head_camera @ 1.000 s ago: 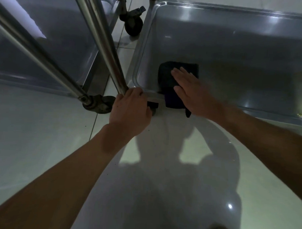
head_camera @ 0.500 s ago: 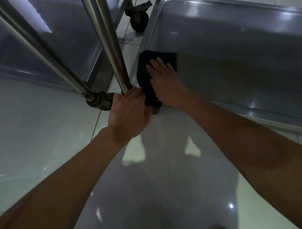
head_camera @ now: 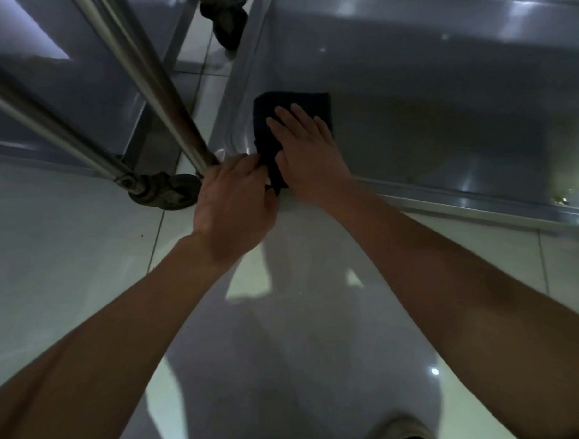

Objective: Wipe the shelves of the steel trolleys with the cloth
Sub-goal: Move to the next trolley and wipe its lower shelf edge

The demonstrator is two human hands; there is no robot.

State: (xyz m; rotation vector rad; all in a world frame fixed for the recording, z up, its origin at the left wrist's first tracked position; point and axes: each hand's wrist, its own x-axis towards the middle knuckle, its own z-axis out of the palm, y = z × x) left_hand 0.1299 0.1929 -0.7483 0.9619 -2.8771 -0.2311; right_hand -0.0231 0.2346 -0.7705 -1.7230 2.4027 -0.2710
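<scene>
A dark cloth (head_camera: 268,136) lies in the near left corner of the low steel trolley shelf (head_camera: 433,93). My right hand (head_camera: 305,154) presses flat on the cloth with straight fingers. My left hand (head_camera: 231,201) grips the base of the trolley's upright steel post (head_camera: 149,73) at the shelf's near left corner. One end of the cloth hangs over the shelf's front rim between my two hands.
A second steel trolley shelf (head_camera: 66,90) lies to the left, its caster wheel (head_camera: 166,190) on the pale tiled floor. Another caster (head_camera: 228,20) stands between the trolleys at the back. A slanted steel bar (head_camera: 48,128) crosses the left side.
My right hand slid the cloth left into the shelf's corner and has since pushed it slightly away from me. My left hand has kept its grip on the post.
</scene>
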